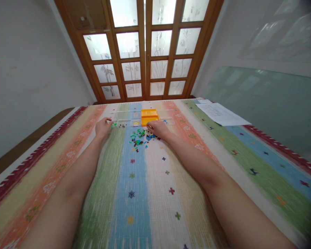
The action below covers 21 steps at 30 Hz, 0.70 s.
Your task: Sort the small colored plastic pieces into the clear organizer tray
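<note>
A clear plastic compartment box (124, 120) lies across the far part of the table, with small green, dark and yellow pieces in its near compartments. My left hand (103, 128) is at the box's left end, its fingers bent around the edge beside the green pieces. An orange tray (149, 113) sits at the middle of the box. In front of it a loose pile of small green, blue and dark red pieces (140, 138) is spread on the cloth. Over the pile's right side, my right hand (158, 128) has its fingertips pinched together by the tray's near edge; anything between them is too small to make out.
A striped tablecloth (134, 211) covers the table. White printed sheets (221, 114) lie at the far right. Beyond the table stand wooden doors with frosted panes (159, 69), and a pale glass panel (264, 103) leans along the right wall.
</note>
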Motion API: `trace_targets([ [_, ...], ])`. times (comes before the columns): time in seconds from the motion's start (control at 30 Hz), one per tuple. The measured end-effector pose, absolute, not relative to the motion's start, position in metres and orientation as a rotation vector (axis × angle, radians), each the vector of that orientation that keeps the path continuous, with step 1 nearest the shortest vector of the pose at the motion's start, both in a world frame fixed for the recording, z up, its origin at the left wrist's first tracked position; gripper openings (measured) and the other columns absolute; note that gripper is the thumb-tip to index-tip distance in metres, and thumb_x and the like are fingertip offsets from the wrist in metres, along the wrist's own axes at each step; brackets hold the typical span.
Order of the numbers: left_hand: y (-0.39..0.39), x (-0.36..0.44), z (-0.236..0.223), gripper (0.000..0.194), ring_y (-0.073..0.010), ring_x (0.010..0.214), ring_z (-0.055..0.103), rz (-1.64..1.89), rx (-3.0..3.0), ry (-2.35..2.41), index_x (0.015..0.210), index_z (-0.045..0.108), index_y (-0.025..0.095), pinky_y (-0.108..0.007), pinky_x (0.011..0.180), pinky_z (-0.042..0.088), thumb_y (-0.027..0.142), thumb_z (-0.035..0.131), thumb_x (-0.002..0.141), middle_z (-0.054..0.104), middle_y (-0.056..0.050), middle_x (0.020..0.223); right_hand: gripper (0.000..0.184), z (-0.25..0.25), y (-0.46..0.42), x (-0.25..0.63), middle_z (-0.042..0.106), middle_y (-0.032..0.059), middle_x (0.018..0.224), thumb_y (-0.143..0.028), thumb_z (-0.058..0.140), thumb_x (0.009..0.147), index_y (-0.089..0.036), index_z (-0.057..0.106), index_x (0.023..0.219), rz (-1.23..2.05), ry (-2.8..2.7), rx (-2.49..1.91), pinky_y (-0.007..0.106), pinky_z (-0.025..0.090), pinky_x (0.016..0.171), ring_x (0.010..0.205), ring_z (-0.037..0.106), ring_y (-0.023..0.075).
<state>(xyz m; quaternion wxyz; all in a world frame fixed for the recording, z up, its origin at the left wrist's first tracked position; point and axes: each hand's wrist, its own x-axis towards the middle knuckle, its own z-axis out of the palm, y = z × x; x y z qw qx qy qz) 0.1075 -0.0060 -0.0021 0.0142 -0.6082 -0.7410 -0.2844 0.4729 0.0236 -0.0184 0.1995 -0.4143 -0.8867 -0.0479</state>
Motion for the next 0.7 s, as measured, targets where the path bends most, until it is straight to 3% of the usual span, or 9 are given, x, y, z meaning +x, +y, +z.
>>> trace_targets([
  [0.47, -0.023, 0.19, 0.018, 0.03, -0.0161, 0.069, 0.057, -0.229, -2.832, -1.635, 0.103, 0.079, 0.024, -0.026, 0.064, 0.034, 0.041, 0.058, 0.09, 0.068, -0.001, 0.075, 0.029, -0.016, 0.023, 0.473, 0.076, 0.0084, 0.102, -0.035, 0.049, 0.104, -0.021, 0.075, 0.102, -0.073, -2.487, -1.16, 0.028, 0.033, 0.069, 0.087, 0.064, 0.0193],
  [0.7, -0.026, 0.201, 0.015, 0.026, -0.0151, 0.067, 0.058, -0.113, -2.9, -1.497, 0.103, 0.079, 0.026, -0.026, 0.066, 0.035, 0.036, 0.059, 0.089, 0.072, -0.001, 0.079, 0.016, -0.009, 0.016, 0.464, 0.072, 0.0058, 0.104, -0.027, 0.063, 0.094, -0.022, 0.076, 0.103, 0.167, -2.65, -0.806, 0.027, 0.038, 0.079, 0.095, 0.062, 0.0192],
])
